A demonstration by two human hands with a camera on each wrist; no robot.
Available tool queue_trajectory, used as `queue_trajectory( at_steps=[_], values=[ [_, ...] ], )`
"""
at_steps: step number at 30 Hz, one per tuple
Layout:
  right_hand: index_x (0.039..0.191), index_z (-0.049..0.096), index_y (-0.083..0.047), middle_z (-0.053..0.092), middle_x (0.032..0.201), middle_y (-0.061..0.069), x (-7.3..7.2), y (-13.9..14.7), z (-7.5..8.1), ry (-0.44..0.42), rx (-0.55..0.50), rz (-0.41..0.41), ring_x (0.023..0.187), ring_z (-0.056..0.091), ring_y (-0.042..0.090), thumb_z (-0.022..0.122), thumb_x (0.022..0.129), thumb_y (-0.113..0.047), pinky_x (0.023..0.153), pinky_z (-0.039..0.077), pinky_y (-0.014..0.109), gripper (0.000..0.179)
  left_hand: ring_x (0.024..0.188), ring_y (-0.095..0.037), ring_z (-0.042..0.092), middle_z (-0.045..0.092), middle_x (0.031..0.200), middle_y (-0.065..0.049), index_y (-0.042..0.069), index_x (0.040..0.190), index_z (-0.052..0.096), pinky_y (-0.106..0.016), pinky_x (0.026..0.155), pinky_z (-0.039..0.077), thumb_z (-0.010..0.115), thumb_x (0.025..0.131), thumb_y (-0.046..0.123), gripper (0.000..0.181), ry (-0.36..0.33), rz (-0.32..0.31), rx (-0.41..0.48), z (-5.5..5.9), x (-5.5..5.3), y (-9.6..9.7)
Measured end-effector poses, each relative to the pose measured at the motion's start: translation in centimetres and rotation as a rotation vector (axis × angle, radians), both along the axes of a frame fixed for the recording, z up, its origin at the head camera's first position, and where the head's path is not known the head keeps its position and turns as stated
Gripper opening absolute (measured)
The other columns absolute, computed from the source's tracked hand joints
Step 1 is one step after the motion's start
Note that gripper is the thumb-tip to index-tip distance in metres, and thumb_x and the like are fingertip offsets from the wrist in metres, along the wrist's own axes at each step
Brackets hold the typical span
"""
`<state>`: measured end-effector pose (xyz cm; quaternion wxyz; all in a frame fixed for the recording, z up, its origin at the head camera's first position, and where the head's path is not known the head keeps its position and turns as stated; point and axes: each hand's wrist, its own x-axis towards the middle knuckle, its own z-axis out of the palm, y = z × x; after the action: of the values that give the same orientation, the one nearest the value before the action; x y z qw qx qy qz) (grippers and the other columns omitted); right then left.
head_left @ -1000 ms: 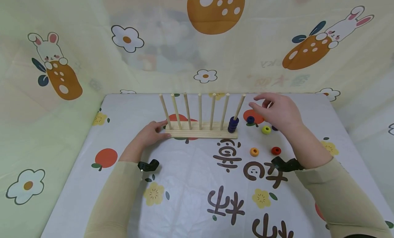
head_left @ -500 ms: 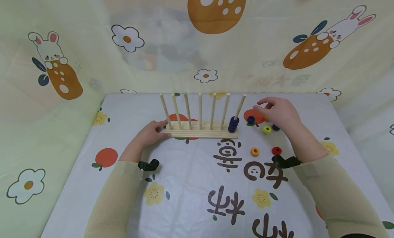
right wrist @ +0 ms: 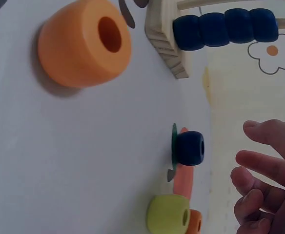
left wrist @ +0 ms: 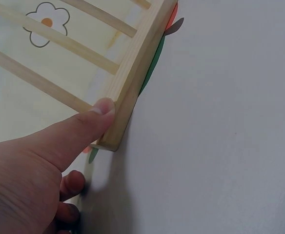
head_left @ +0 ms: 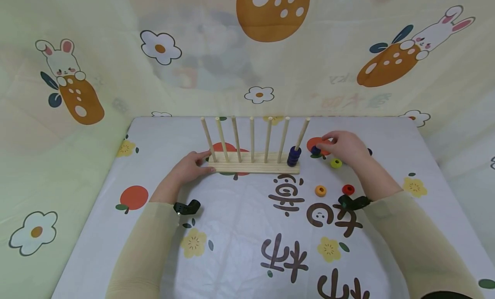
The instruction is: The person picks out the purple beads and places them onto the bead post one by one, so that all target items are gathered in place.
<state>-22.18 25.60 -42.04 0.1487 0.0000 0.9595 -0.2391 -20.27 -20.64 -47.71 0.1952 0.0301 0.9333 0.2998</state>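
Observation:
My left hand [head_left: 186,168] holds the left end of a wooden peg rack [head_left: 253,168], thumb along the front edge and index finger behind. In the left wrist view the thumb of this hand [left wrist: 40,151] presses on the rack's corner. Several dark blue beads [head_left: 294,156] are stacked on the rightmost peg; the other pegs are bare. My right hand [head_left: 346,147] reaches over a loose dark blue bead [head_left: 315,151], its fingertips overlapping it in the head view. The right wrist view shows that bead [right wrist: 190,148] apart from the loosely bent fingers, which hold nothing.
Loose on the cloth lie a yellow-green bead [head_left: 336,163], an orange bead [head_left: 320,190] and a red bead [head_left: 348,189]. Another orange bead [right wrist: 195,222] sits behind the yellow-green one. A dark bead [head_left: 370,151] shows beside the right wrist. A patterned curtain [head_left: 201,75] rises behind.
My right hand has come down toward the table, its fingertips nearing the loose blue bead. The left hand and the rack have stayed in place.

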Motion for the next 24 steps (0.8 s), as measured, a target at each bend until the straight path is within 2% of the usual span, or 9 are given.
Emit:
queue_trajectory(
  at_steps=[7,14,24],
  values=[
    [0.136,0.056,-0.004,0.054,0.126,0.026,-0.5,-0.2,-1.2,-0.067,0.030,-0.004,0.105,0.049,0.040,0.064,0.094,-0.045,0.085,0.045,0.053,0.059,0.101,-0.027,0.044,0.047,0.108,-0.012,0.028,0.153,0.040,-0.040,0.080,0.038,0.075,0.087,0.041,0.075,-0.003,0.007,0.003,0.0,0.0,0.1],
    [0.138,0.055,-0.005,0.050,0.135,0.027,-0.8,-0.6,-2.2,-0.090,0.080,0.011,0.116,0.047,0.043,0.065,0.094,-0.040,0.095,0.040,0.059,0.057,0.100,-0.027,0.044,0.047,0.107,-0.013,0.028,0.153,0.040,-0.040,0.079,0.038,0.075,0.088,0.041,0.075,0.008,0.001,-0.006,-0.2,-0.1,0.0],
    [0.140,0.053,-0.004,0.048,0.137,0.029,-1.1,-1.1,-2.4,-0.103,0.101,-0.007,0.120,0.046,0.046,0.065,0.095,-0.032,0.099,0.037,0.062,0.054,0.099,-0.027,0.044,0.047,0.107,-0.012,0.028,0.153,0.040,-0.040,0.079,0.037,0.075,0.087,0.041,0.075,0.005,0.003,-0.011,-0.3,-0.1,-0.1]
  ],
)
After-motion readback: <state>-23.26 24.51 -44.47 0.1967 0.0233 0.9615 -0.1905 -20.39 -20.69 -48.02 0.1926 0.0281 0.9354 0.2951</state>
